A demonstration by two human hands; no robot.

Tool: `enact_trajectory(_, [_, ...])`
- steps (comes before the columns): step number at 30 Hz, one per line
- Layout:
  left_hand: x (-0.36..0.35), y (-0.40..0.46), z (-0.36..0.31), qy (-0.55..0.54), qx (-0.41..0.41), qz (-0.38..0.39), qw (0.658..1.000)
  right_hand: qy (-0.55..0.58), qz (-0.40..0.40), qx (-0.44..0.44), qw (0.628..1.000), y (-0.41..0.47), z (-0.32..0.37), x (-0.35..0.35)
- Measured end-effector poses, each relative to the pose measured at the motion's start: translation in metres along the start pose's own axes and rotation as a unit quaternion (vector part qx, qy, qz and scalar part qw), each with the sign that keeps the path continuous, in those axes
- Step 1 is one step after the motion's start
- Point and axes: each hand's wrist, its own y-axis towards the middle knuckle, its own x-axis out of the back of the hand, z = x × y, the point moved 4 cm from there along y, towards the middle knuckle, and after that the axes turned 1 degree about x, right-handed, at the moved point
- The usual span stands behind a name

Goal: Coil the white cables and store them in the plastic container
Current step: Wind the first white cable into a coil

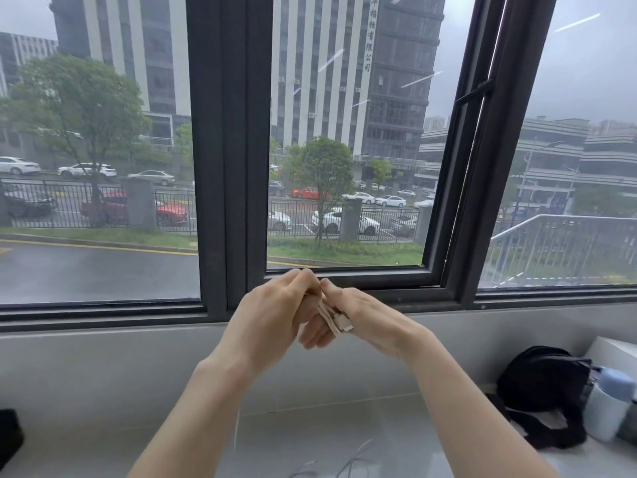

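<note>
Both hands are raised in front of the window, meeting at chest height. My left hand point(275, 315) and my right hand point(362, 319) together hold a small bundle of white cable point(332, 317), its loops pinched between the fingertips, with a white plug end sticking out by my right thumb. A thin white strand point(236, 429) hangs down from the bundle past my left forearm. More loose white cable point(351, 460) lies on the grey sill at the bottom of the view. No plastic container is in view.
A black bag point(544, 388) sits on the sill at the right, with a pale blue bottle point(608, 405) and a white box point(617, 353) beside it. A dark object point(8, 436) pokes in at the left edge. The dark window frame point(224, 167) stands right behind the hands.
</note>
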Motion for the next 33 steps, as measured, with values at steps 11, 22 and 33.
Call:
enact_trajectory(11, [-0.031, -0.009, 0.026, -0.311, 0.088, -0.002, 0.946, 0.181, 0.083, 0.062, 0.978, -0.008, 0.011, -0.003])
enact_trajectory(22, [-0.074, -0.037, 0.003, -0.439, 0.246, -0.024, 0.864, 0.372, -0.061, 0.163, 0.912, 0.006, 0.022, 0.012])
enact_trajectory(33, [-0.034, -0.028, -0.028, -0.009, 0.096, -0.005, 0.995, -0.031, -0.208, 0.090, 0.974, 0.010, -0.009, 0.018])
